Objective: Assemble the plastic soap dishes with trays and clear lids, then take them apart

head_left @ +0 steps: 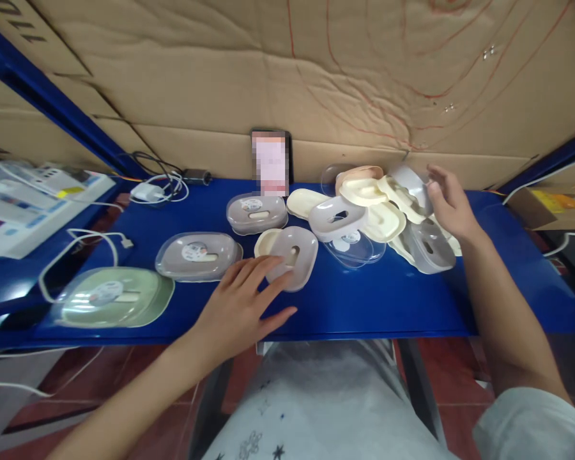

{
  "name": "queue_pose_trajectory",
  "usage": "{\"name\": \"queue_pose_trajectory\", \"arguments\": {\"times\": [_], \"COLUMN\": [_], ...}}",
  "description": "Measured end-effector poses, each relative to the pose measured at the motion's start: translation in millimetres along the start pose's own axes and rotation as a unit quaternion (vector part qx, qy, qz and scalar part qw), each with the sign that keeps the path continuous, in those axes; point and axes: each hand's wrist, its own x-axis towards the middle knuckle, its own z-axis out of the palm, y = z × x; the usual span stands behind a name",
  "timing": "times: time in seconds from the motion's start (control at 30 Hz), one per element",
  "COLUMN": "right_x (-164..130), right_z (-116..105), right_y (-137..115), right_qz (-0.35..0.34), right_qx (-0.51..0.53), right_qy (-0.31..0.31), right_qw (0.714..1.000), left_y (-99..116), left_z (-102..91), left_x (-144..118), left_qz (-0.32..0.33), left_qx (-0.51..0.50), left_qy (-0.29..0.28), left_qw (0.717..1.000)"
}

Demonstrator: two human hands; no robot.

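In the head view, the left hand (pixel 242 305) lies palm down on the blue table (pixel 388 300), fingers spread wide and flat, holding nothing; its fingertips rest on the near edge of a grey soap-dish tray (pixel 294 255) that sits open side up, overlapping a cream tray (pixel 266 241) just behind it. The right hand (pixel 450 201) reaches into the pile of loose trays and lids (pixel 388 211) at the right of the table, fingers loosely curled around the edge of a grey tray (pixel 414 185) at the top of the pile; whether it truly grips the piece I cannot tell.

To the left of the left hand stands a row of closed soap boxes with clear lids: a green one (pixel 112 297) nearest the table's front edge, a grey one (pixel 197 255) just beside the hand, and another grey one (pixel 257 213) further back. A phone (pixel 271 163) leans upright against the cardboard wall (pixel 268 70) behind them. A white charger with coiled cables (pixel 156 188) lies at the back left, and a white cable (pixel 84 246) loops near the green box.
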Motion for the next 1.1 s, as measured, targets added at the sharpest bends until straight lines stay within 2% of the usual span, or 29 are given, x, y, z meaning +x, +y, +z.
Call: {"name": "queue_pose_trajectory", "arguments": {"times": [0.1, 0.2, 0.33, 0.43, 0.57, 0.67, 0.77, 0.87, 0.97, 1.03, 1.1], "right_x": [1.0, 0.6, -0.6, 0.5, 3.1, 1.2, -4.6, -10.3, -13.3, -13.9, -13.5], "right_z": [-2.4, -6.6, -9.5, -8.1, -7.0, -7.8, -8.9, -10.2, -12.5, -14.4, -15.7], "right_y": [13.5, 27.1, 43.2, 47.5, 46.1, 44.2, 38.3, 26.1, 15.8, 15.7, 22.1], "right_qz": [0.041, 0.095, 0.176, 0.198, 0.193, 0.179, 0.143, 0.079, 0.027, 0.010, 0.006], "right_qx": [0.020, 0.041, 0.072, 0.095, 0.091, 0.079, 0.067, 0.041, 0.009, -0.006, -0.015], "right_qy": [0.007, 0.030, 0.061, 0.064, 0.074, 0.080, 0.050, 0.005, -0.014, -0.005, 0.022], "right_qw": [0.999, 0.994, 0.980, 0.974, 0.974, 0.977, 0.986, 0.996, 0.999, 1.000, 1.000], "left_y": [6.2, 6.7, 6.5, 4.6, -5.6, -15.9, -22.3, -25.0, -30.8, -38.0, -45.6], "left_z": [26.8, 41.1, 31.2, 18.2, 22.1, 39.6, 58.1, 69.1, 62.8, 47.2, 26.7], "left_x": [-15.0, -11.6, -4.0, 11.5, 65.0, 121.2, 173.3, 205.2, 203.4, 180.5, 143.3], "left_qz": [-0.046, -0.059, -0.064, -0.078, -0.053, -0.018, 0.024, 0.054, 0.052, 0.026, -0.014], "left_qx": [-0.002, -0.015, -0.085, -0.096, -0.099, -0.125, -0.137, -0.124, -0.086, -0.063, -0.045], "left_qy": [-0.002, 0.037, 0.108, 0.161, 0.197, 0.177, 0.132, 0.091, 0.073, 0.077, 0.076], "left_qw": [0.999, 0.997, 0.988, 0.979, 0.974, 0.976, 0.981, 0.987, 0.992, 0.995, 0.996]}}
